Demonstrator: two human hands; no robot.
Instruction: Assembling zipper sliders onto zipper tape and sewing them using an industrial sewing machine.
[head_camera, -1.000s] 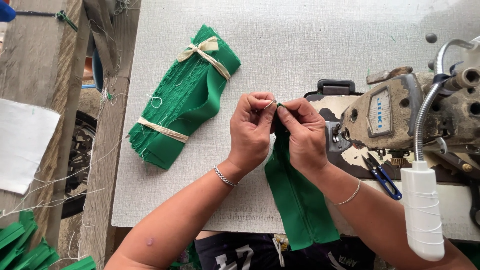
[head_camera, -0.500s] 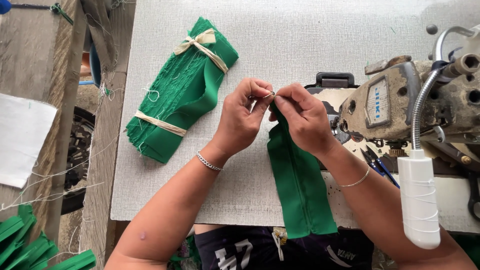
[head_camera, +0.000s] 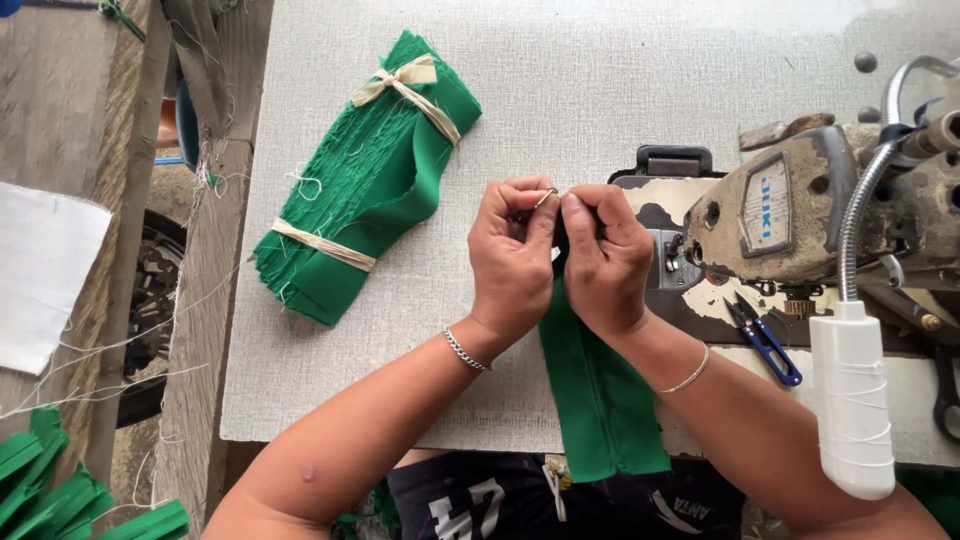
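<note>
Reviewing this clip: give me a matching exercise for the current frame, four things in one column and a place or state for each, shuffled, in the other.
Things:
1. green fabric strip
2. bundle of green fabric
3. blue-handled snips
4. white lamp head

Places or states:
A. tied with two pale bands, lying on the left part of the table
B. on the end of a bendy metal neck, at the right
C. held at its top end by the left hand and right hand, hanging over the table's near edge
D. lying below the sewing machine

Pairs: 1-C, 2-A, 3-D, 4-B
</note>
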